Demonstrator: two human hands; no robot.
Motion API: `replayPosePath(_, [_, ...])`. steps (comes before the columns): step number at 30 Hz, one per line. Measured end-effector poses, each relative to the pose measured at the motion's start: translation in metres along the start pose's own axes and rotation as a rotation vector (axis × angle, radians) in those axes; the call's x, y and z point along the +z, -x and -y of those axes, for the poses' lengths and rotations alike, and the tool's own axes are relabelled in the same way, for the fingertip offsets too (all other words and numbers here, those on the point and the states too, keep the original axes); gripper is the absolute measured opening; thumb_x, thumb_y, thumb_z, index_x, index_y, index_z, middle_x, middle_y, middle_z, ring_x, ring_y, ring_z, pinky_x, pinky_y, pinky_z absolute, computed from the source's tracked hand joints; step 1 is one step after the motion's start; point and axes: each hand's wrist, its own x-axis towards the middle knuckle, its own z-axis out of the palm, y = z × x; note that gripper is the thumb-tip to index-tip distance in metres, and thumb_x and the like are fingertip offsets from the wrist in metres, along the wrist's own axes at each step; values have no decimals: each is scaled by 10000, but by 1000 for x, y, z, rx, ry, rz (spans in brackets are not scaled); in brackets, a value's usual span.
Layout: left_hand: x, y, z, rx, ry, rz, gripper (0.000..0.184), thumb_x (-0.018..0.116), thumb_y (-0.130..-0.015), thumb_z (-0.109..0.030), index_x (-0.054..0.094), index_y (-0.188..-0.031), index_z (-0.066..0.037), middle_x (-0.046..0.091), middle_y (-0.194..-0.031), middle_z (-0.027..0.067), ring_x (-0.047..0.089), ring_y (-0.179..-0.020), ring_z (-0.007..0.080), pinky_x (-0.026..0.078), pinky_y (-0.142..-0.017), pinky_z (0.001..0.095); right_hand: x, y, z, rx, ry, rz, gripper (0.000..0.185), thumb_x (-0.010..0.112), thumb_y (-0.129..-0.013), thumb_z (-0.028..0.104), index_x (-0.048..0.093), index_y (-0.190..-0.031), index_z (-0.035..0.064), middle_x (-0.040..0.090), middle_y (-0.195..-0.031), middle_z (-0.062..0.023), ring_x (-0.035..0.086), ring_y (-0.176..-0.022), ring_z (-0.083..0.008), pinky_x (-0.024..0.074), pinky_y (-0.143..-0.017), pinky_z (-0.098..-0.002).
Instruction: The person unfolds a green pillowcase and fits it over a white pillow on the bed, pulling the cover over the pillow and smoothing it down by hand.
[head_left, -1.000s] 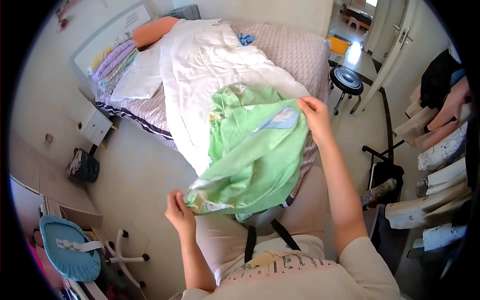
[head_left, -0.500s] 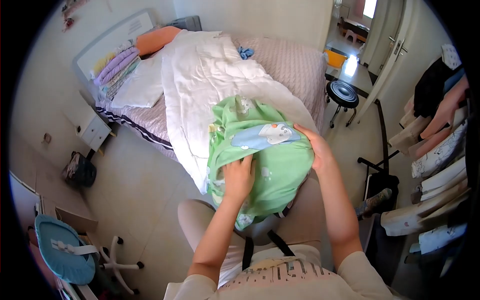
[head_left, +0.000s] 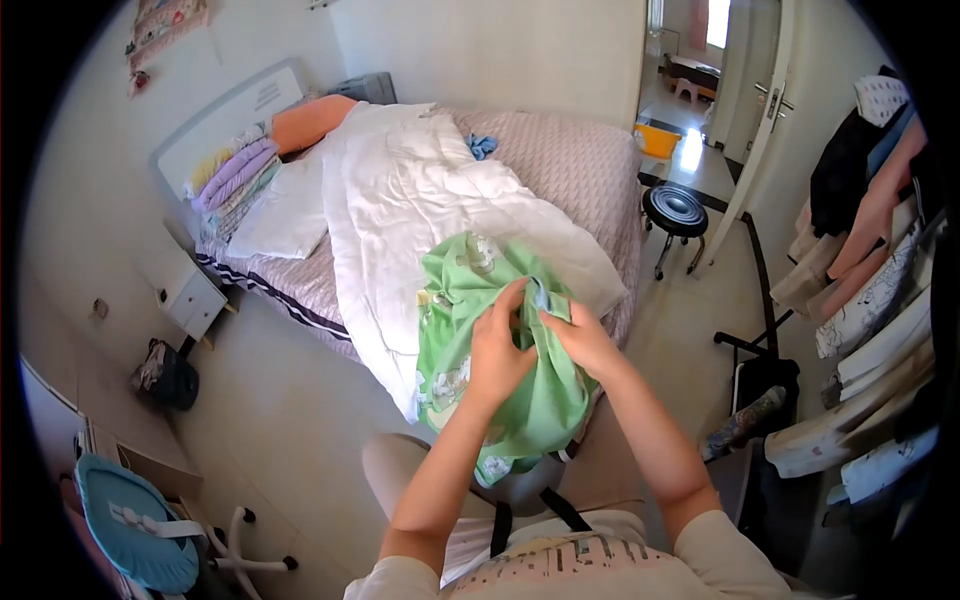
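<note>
A bunched green cartoon-print cloth lies over my lap and the near edge of the white quilt. My left hand grips a gathered fold near the cloth's middle, thumb and fingers curved around it. Close by on the right, my right hand pinches the same gathered area, where a bit of blue print shows between the hands. Some fingertips are hidden in the folds. The quilt spreads across the bed and hangs over its near side.
Folded bedding, an orange pillow and a small blue cloth are on the bed. A round black stool stands by the open door. Clothes hang on a rack at right; a blue-backed chair is at lower left.
My right hand has moved in from the cloth's right edge towards my left hand, which has risen slightly. The flat blue print has been gathered into folds between them.
</note>
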Motion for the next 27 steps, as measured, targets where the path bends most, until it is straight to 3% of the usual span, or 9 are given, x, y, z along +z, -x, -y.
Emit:
replayPosePath(2, [-3,0,-7,22,59,-19,700,764,-680,1,400,-1275,-63,573,-1240,137,603,-1038,238,477,-906,372,11,9,35,366,-337,-280,321,565,-918,170,557,-1162,-37,653,-1007,-94,644,-870,-174,519,-745,-305])
replayPosePath(6, [-24,1,-17,136,141,-8,624,800,-690,-60,463,-1215,-43,560,-1242,109,562,-1114,251,430,-975,391,-10,11,45,302,-787,-3,346,480,-977,307,587,-1157,31,659,-1036,-101,655,-878,-177,545,-759,-328])
replayPosePath(13, [-34,4,-17,-108,241,-15,199,697,-835,-77,611,-1001,-7,641,-897,56,571,-838,122,453,-762,240,-1,14,53,329,-921,-12,486,448,-976,469,575,-1195,54,660,-1077,-58,650,-914,-158,532,-802,-297])
replayPosePath(15, [-37,1,-17,-43,236,-114,79,649,-875,-57,617,-916,3,609,-771,8,515,-694,78,430,-664,221,-6,8,47,303,-868,-40,418,483,-981,409,603,-1157,49,663,-1043,-46,631,-887,-138,507,-796,-273])
replayPosePath(17, [-53,-1,-24,-261,389,-277,82,600,-921,-88,585,-867,-28,585,-760,-18,479,-658,56,416,-640,210,-21,4,40,-91,8,-217,257,532,-975,255,625,-1069,35,650,-936,-40,583,-810,-115,471,-745,-260])
replayPosePath(20, [-76,-8,-31,-355,798,-384,188,499,-989,-159,507,-815,-88,586,-771,-19,490,-661,33,415,-609,197,-32,7,50,-129,345,-589,109,566,-930,101,610,-980,16,603,-825,-51,533,-749,-130,441,-710,-274])
replayPosePath(22, [-82,-10,-39,-376,733,-345,191,516,-986,-172,500,-819,-81,599,-756,-7,518,-668,33,419,-602,201,-14,25,74,-598,544,-669,54,587,-896,62,593,-929,20,577,-778,-64,530,-691,-159,442,-669,-300])
replayPosePath(25, [-68,-13,-48,-316,629,-301,182,520,-990,-191,493,-854,-73,576,-681,-20,458,-580,19,363,-535,189,41,89,121,-492,328,-141,221,708,-818,120,595,-993,45,614,-858,-71,601,-796,-181,470,-695,-301])
replayPosePath(27, [-63,-11,-64,-316,617,-259,181,523,-989,-195,490,-859,-74,563,-658,-28,429,-551,14,337,-509,184,71,90,122,-585,374,-211,355,745,-786,121,555,-1067,18,621,-872,-91,615,-751,-198,494,-725,-302])
